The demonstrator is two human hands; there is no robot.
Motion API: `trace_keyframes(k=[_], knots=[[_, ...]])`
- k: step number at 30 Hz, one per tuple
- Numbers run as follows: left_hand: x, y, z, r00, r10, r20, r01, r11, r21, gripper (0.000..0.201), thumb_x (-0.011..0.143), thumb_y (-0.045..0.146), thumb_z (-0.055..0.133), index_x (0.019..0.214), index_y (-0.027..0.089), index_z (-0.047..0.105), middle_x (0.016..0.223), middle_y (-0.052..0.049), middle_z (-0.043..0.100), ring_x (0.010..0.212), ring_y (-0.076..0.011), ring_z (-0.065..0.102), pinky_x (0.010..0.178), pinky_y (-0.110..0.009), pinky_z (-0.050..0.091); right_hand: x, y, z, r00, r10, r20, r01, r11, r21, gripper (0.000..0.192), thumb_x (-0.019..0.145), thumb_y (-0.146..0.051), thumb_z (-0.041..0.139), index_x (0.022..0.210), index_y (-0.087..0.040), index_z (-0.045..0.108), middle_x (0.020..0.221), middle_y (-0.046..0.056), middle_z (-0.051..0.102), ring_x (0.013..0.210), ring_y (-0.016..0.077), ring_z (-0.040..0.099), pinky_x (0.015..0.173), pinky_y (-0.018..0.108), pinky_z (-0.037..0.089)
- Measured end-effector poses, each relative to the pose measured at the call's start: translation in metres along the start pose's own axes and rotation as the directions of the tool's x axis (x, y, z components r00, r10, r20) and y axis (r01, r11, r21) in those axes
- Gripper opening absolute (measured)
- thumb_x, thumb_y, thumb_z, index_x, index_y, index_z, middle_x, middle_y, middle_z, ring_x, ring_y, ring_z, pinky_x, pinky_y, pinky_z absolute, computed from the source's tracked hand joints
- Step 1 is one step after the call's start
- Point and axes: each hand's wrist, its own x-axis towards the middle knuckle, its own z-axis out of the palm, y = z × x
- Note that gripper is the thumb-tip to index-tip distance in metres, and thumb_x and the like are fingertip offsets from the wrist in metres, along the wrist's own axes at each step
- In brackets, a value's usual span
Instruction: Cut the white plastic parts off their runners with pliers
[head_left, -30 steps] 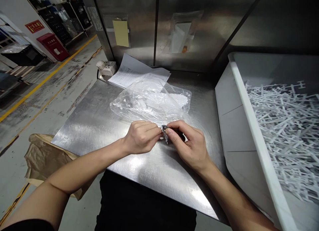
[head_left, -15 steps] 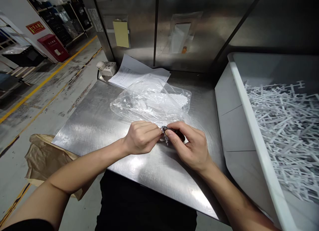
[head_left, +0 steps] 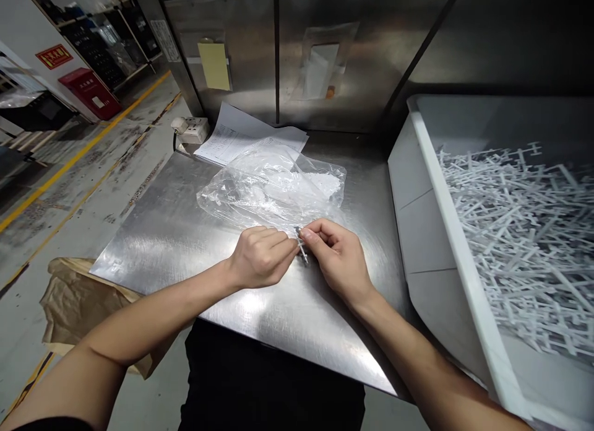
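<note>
Near the middle of the steel table (head_left: 153, 202), my two hands meet. My left hand (head_left: 264, 257) is closed around a thin white branched plastic sprue (head_left: 303, 252), whose end sticks out past the fingertips. My right hand (head_left: 341, 257) is closed too, thumb and forefinger pinched at the top of the sprue. A small dark tool (head_left: 297, 231) shows only its tip between the fingertips; the palm hides the rest. Just beyond the hands lies a clear plastic bag (head_left: 260, 189) with small white parts (head_left: 327, 183) in it.
On the right stands a large grey-white bin (head_left: 445, 214) heaped with white plastic sprues (head_left: 520, 245). Printed sheets (head_left: 227, 134) and a power socket (head_left: 195, 130) lie at the back left. A brown paper bag (head_left: 83, 301) is below the table's left edge.
My right hand has curled in, hiding most of the dark tool that showed before. A longer straight stretch of sprue now shows below the fingertips. The view has shifted slightly right.
</note>
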Motion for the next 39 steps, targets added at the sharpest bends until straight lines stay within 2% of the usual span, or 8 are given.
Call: trace_keyframes(k=[4, 7, 12, 17, 26, 33, 39], knots=[[0.000, -0.002, -0.002, 1.000, -0.009, -0.008, 0.009, 1.000, -0.020, 0.028, 0.107, 0.018, 0.055, 0.081, 0.020, 0.064, 0.068, -0.001, 0.064, 0.061, -0.0159, 0.058, 0.060, -0.035, 0.040, 0.005, 0.003, -0.003, 0.999, 0.048, 0.015, -0.049, 0.993, 0.111, 0.033, 0.097, -0.046, 0.072, 0.078, -0.020, 0.066, 0.067, -0.002, 0.053, 0.063, 0.0141, 0.045, 0.058, 0.029, 0.034], [0.000, -0.007, -0.006, 0.998, -0.058, -0.035, 0.056, 0.996, -0.069, 0.023, 0.105, 0.013, 0.052, 0.087, 0.018, 0.065, 0.070, -0.002, 0.066, 0.063, -0.0170, 0.060, 0.061, -0.034, 0.042, 0.007, 0.002, -0.007, 0.999, 0.041, -0.002, -0.040, 0.988, 0.150, 0.031, 0.098, -0.047, 0.072, 0.082, -0.021, 0.068, 0.066, -0.003, 0.052, 0.062, 0.0140, 0.043, 0.058, 0.029, 0.034], [0.001, -0.016, -0.015, 0.975, -0.222, -0.014, 0.207, 0.930, -0.303, 0.021, 0.111, 0.018, 0.051, 0.097, 0.018, 0.068, 0.080, -0.004, 0.073, 0.071, -0.0165, 0.068, 0.067, -0.030, 0.048, 0.005, -0.002, -0.010, 0.998, -0.064, -0.030, 0.065, 0.997, 0.030, 0.025, 0.101, -0.043, 0.069, 0.089, -0.022, 0.071, 0.071, -0.001, 0.060, 0.065, 0.0160, 0.052, 0.061, 0.030, 0.041], [0.000, -0.021, -0.017, 0.934, -0.339, 0.114, 0.351, 0.807, -0.475, 0.029, 0.113, 0.023, 0.050, 0.089, 0.019, 0.065, 0.078, -0.001, 0.070, 0.070, -0.0146, 0.065, 0.070, -0.029, 0.049, 0.002, -0.003, -0.009, 0.983, -0.183, -0.019, 0.180, 0.976, -0.119, 0.017, 0.102, -0.038, 0.068, 0.096, -0.023, 0.075, 0.080, 0.001, 0.071, 0.071, 0.0178, 0.061, 0.069, 0.032, 0.049], [-0.001, -0.027, -0.015, 0.936, -0.310, 0.167, 0.350, 0.769, -0.535, 0.028, 0.113, 0.020, 0.051, 0.087, 0.018, 0.062, 0.078, 0.000, 0.067, 0.072, -0.0131, 0.063, 0.073, -0.027, 0.048, 0.002, -0.002, -0.011, 0.961, -0.275, 0.020, 0.272, 0.938, -0.216, 0.014, 0.106, -0.033, 0.067, 0.098, -0.024, 0.075, 0.088, 0.002, 0.076, 0.075, 0.0189, 0.066, 0.071, 0.034, 0.049], [0.001, -0.030, -0.018, 0.918, -0.325, 0.229, 0.397, 0.725, -0.562, 0.033, 0.114, 0.026, 0.053, 0.083, 0.018, 0.061, 0.076, 0.001, 0.067, 0.069, -0.0116, 0.061, 0.070, -0.025, 0.046, 0.002, -0.005, -0.014, 0.926, -0.371, 0.065, 0.375, 0.891, -0.257, 0.012, 0.108, -0.028, 0.066, 0.101, -0.024, 0.075, 0.093, 0.003, 0.077, 0.081, 0.0201, 0.069, 0.076, 0.035, 0.050], [0.002, -0.030, -0.021, 0.894, -0.343, 0.288, 0.447, 0.657, -0.607, 0.033, 0.114, 0.029, 0.054, 0.085, 0.017, 0.064, 0.076, 0.001, 0.067, 0.069, -0.0117, 0.062, 0.070, -0.026, 0.048, 0.002, -0.006, -0.015, 0.921, -0.380, 0.089, 0.390, 0.884, -0.258, 0.013, 0.108, -0.029, 0.065, 0.102, -0.024, 0.076, 0.090, 0.003, 0.076, 0.081, 0.0201, 0.070, 0.076, 0.034, 0.050]])
